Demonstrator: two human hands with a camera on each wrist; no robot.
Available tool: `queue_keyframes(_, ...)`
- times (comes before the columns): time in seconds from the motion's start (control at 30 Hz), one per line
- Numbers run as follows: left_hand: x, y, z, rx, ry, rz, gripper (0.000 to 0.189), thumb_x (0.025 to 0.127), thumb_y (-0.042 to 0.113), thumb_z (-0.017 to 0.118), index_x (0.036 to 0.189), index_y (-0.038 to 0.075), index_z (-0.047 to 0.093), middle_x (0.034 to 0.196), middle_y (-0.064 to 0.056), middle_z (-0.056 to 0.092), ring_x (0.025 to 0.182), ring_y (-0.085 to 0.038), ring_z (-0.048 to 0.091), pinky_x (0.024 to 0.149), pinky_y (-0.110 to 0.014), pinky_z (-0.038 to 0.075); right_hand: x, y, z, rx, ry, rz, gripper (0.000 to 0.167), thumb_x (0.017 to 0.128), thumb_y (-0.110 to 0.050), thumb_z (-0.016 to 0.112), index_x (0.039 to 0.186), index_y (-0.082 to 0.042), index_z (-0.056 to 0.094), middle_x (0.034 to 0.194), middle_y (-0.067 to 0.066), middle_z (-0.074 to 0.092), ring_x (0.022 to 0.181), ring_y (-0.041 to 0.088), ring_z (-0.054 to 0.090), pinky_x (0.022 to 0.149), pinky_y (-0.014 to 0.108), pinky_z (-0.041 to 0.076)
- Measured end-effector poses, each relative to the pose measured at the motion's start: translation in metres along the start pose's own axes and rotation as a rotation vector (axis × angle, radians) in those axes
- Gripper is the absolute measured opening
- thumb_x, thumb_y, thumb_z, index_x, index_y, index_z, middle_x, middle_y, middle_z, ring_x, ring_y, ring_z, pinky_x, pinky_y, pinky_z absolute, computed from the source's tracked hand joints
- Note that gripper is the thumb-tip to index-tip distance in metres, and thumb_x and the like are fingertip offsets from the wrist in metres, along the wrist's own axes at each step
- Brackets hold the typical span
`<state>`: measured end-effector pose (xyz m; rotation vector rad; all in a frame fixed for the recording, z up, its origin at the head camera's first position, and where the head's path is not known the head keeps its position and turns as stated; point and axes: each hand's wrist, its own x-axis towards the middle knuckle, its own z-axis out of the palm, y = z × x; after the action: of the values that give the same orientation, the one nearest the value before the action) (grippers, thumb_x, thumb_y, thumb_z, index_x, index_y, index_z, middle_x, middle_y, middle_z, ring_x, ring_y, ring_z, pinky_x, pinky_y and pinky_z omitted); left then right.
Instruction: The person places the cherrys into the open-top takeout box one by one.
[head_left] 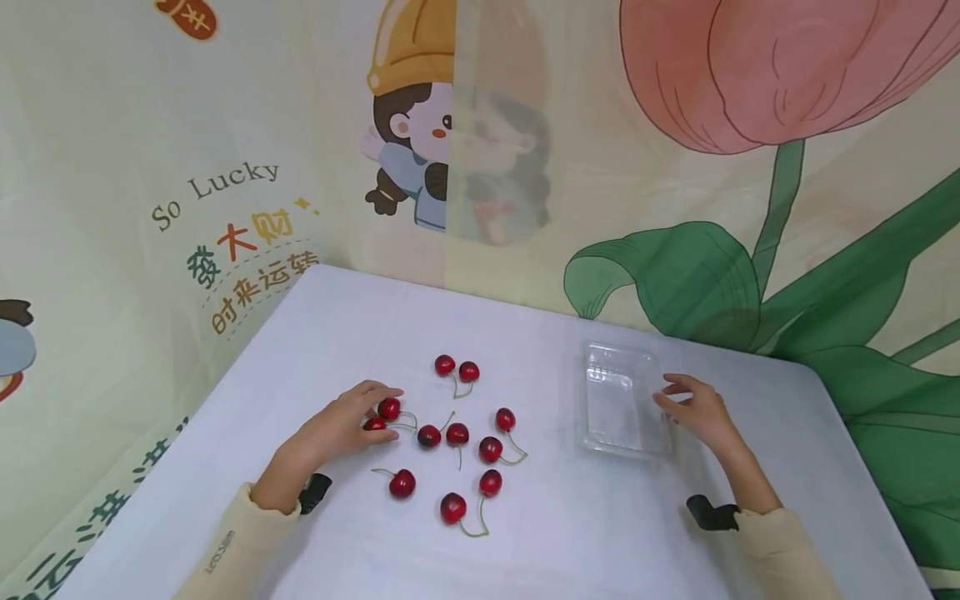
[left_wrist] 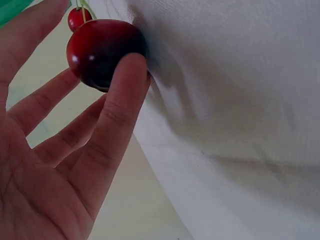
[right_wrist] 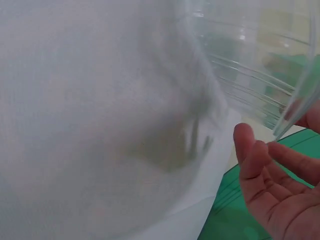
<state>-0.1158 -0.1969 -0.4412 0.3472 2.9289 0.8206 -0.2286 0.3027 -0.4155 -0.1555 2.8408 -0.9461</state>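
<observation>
My left hand (head_left: 341, 425) reaches around a pair of red cherries (head_left: 389, 408) at the left of the group. In the left wrist view the thumb lies against a dark red cherry (left_wrist: 102, 47), the other fingers spread behind and above it; a firm hold does not show. Joined to the pair are green stems (head_left: 407, 422). On the right, my right hand (head_left: 697, 410) is at the right side of a clear plastic box (head_left: 622, 455), fingers loosely bent. The right wrist view shows its fingertips close by the box's rim (right_wrist: 295, 112); contact is hard to tell.
Several more cherries (head_left: 457, 434) with stems lie across the middle of the white-covered table (head_left: 562, 542), between the left hand and the box. One pair (head_left: 445, 366) sits farther back. A printed cloth backdrop (head_left: 510, 275) rises behind the table.
</observation>
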Motion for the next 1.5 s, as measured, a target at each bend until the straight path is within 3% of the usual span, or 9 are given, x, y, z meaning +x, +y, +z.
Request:
queue_keyframes(0.17,0.004,0.002,-0.001,-0.012,-0.009,0.044,0.052,0.084,0.017,0.077,0.131,0.007,0.060,0.120,-0.013,0.059,0.094,-0.022,0.055,0.087,-0.043,0.052,-0.006,0.003,0.004,0.021,0.057,-0.037,0.048,0.094,-0.012,0.062,0.129,0.017,0.048,0.108,0.034,0.061,0.076,0.029,0.066,0.060,0.030,0.055)
queue_keyframes(0.3,0.007,0.004,-0.001,-0.003,-0.023,0.052,0.047,0.084,0.014,0.077,0.128,0.006,0.062,0.114,-0.011,0.061,0.087,-0.019,0.054,0.080,-0.038,0.051,-0.009,0.002,0.004,0.039,0.062,-0.016,0.046,0.094,-0.010,0.063,0.128,0.017,0.049,0.103,0.032,0.063,0.066,0.020,0.063,0.055,0.026,0.050)
queue_keyframes(0.47,0.012,0.004,0.002,-0.001,-0.015,0.057,0.044,0.084,0.013,0.077,0.125,0.006,0.063,0.110,-0.009,0.061,0.083,-0.017,0.053,0.075,-0.034,0.050,-0.013,0.004,0.001,0.044,0.058,0.002,0.047,0.094,-0.010,0.064,0.128,0.017,0.049,0.101,0.030,0.064,0.064,0.018,0.061,0.055,0.026,0.050)
queue_keyframes(0.7,0.024,0.005,0.003,-0.005,-0.015,0.089,0.038,0.082,0.012,0.077,0.119,0.006,0.066,0.103,-0.007,0.061,0.079,-0.016,0.051,0.071,-0.030,0.050,-0.029,0.012,0.002,0.056,0.115,0.034,0.046,0.093,-0.009,0.064,0.127,0.018,0.050,0.095,0.029,0.064,0.062,0.017,0.060,0.054,0.024,0.050)
queue_keyframes(0.93,0.007,-0.008,-0.014,-0.027,0.032,0.044,0.038,0.082,0.009,0.075,0.118,0.005,0.067,0.105,-0.010,0.062,0.077,-0.015,0.052,0.064,-0.026,0.048,-0.015,-0.004,0.030,0.132,0.114,0.047,0.043,0.092,-0.007,0.065,0.127,0.014,0.053,0.091,0.022,0.063,0.061,0.016,0.057,0.053,0.024,0.049)
queue_keyframes(1.03,0.004,-0.011,-0.026,-0.029,0.080,0.068,0.038,0.082,0.009,0.075,0.118,0.004,0.066,0.108,-0.011,0.063,0.079,-0.015,0.054,0.063,-0.025,0.048,-0.006,-0.013,0.041,0.162,0.107,0.026,0.043,0.091,-0.006,0.066,0.126,0.014,0.054,0.088,0.019,0.063,0.058,0.014,0.056,0.051,0.024,0.048)
queue_keyframes(1.27,0.015,-0.005,-0.041,-0.031,0.131,0.165,0.037,0.082,0.006,0.074,0.118,0.002,0.066,0.108,-0.014,0.063,0.078,-0.015,0.057,0.061,-0.023,0.048,0.006,-0.032,0.051,0.231,0.090,0.009,0.042,0.090,-0.005,0.067,0.126,0.013,0.055,0.084,0.016,0.062,0.056,0.013,0.054,0.051,0.025,0.046)
queue_keyframes(1.5,0.032,0.015,-0.052,-0.015,0.146,0.221,0.038,0.082,0.007,0.074,0.119,0.002,0.066,0.107,-0.014,0.062,0.079,-0.018,0.060,0.061,-0.024,0.051,0.010,-0.041,0.052,0.244,0.066,0.022,0.041,0.091,-0.005,0.066,0.126,0.012,0.055,0.085,0.015,0.061,0.056,0.014,0.054,0.052,0.025,0.047)
